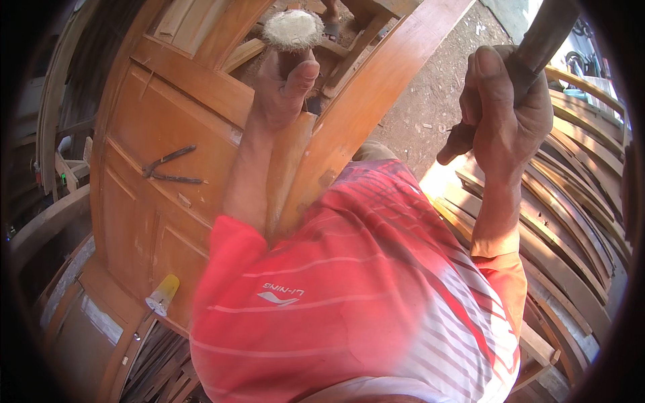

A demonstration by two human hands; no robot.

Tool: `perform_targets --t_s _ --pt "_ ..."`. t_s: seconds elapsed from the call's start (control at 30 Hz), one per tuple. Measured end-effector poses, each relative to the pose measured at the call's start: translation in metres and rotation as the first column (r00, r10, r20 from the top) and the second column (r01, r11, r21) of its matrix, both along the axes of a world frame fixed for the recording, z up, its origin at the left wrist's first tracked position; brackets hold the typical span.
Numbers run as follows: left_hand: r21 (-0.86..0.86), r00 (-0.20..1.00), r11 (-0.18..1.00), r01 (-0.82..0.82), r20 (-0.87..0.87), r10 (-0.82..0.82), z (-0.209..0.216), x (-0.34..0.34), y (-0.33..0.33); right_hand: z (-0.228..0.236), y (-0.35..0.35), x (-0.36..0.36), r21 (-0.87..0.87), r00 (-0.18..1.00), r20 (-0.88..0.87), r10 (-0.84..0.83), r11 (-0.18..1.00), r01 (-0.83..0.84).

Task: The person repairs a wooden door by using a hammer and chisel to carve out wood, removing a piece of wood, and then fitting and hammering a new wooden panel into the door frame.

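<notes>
My left hand (283,91) is wrapped around a wooden-handled tool whose frayed, flattened pale top (293,29) sticks up above my thumb; its lower end is hidden. The tool stands beside a long curved wooden beam (376,87) that runs diagonally from my chest toward the upper right. My right hand (508,111) is raised at the right, fist closed on a thick dark handle (541,39) that leaves the picture at the top, so its head is out of sight. My red striped shirt (349,289) fills the lower middle.
A panelled wooden door (144,134) lies flat at the left with metal pincers (168,168) on it. A small yellow-and-white bottle (162,294) lies near its lower edge. Several curved wooden slats (578,195) are stacked at the right. Dirt ground (430,87) shows beyond.
</notes>
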State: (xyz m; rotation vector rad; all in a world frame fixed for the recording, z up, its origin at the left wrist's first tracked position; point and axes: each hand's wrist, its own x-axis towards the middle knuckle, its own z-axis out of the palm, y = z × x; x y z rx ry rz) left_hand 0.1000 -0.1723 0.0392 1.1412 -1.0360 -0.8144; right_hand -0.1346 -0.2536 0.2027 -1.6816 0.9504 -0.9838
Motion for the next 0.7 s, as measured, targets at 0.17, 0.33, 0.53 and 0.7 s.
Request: perform_targets --t_s 0.17,0.33,0.53,0.7 --pt "-0.02 1.0 1.0 -0.006 -0.021 0.005 -0.015 0.002 0.01 -0.004 0.001 -0.005 0.008 0.472 -0.847 0.245 0.893 -0.449" --pt "-0.037 0.992 0.996 -0.081 -0.103 0.077 -0.019 -0.005 0.006 0.017 0.001 -0.005 -0.366 0.88 -0.469 -0.073 0.923 -0.118" --pt "-0.054 0.996 0.998 0.016 -0.089 -0.021 -0.016 0.002 0.007 -0.008 0.007 0.002 -0.488 0.937 -0.345 -0.054 0.863 -0.13" --pt "-0.075 0.996 0.997 0.014 -0.083 -0.021 -0.023 0.003 0.011 -0.008 0.007 -0.002 -0.322 0.773 -0.632 0.049 0.891 -0.319"
